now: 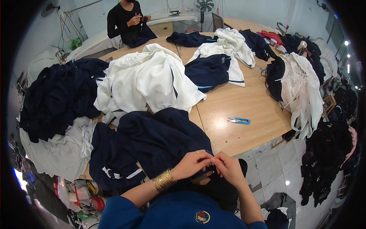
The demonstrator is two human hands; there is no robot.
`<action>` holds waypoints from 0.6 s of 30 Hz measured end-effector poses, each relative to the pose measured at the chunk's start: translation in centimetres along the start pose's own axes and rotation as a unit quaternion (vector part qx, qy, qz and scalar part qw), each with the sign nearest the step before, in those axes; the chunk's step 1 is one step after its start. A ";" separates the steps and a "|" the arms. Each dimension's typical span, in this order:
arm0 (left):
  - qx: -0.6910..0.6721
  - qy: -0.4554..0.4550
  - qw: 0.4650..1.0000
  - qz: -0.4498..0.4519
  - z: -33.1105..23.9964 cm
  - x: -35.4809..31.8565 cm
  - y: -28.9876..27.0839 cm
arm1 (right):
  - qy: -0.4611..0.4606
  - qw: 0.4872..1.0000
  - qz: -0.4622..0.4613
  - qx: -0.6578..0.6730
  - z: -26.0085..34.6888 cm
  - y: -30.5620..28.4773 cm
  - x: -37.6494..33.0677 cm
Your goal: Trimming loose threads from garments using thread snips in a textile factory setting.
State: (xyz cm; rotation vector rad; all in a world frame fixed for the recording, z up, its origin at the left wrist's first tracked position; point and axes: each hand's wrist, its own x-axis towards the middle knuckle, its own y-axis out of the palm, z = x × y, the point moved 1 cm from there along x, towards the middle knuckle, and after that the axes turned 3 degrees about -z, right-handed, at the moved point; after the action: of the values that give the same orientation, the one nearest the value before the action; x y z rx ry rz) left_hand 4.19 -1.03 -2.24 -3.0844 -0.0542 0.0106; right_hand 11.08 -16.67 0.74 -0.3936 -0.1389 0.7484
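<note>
Wooden tabletop (244,110) carried heaps of navy and white clothes. At its near edge both hands, the left hand (192,165) and the right hand (228,168), pinched closed on the navy garment (160,141). It looked soft, light and limp, best gripped at a seam. Blue thread snips (238,120) lay to its right.

Garment (160,141) on bench (244,103) near edge, directly before both hands: left hand (192,165) touching right hand (228,168) on its hem. Snips (238,120) right of garment, apart. Heap (148,82) behind garment. Pile (57,99) far left.
</note>
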 end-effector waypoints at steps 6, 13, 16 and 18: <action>0.056 0.008 0.998 -0.035 -0.2 -0.5 0.3 | 0.114 0.965 0.014 0.234 -1.4 -0.1 0.5; 0.005 -0.034 0.998 -0.054 -1.0 -0.5 -0.5 | -0.083 0.996 0.005 0.035 -1.4 -0.6 0.5; 0.098 -0.004 0.994 -0.037 -2.1 -0.2 -1.0 | -0.098 0.995 -0.013 -0.027 -1.4 -0.1 0.2; 0.063 -0.055 0.996 -0.018 -1.9 0.2 -1.4 | -0.214 0.959 -0.086 -0.166 -1.7 0.4 0.0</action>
State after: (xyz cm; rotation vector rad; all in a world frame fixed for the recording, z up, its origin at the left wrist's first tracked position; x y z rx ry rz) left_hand 4.39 0.23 -0.30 -2.9532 -0.1101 0.1751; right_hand 11.30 -16.90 -0.95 -0.5261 -0.7057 0.6297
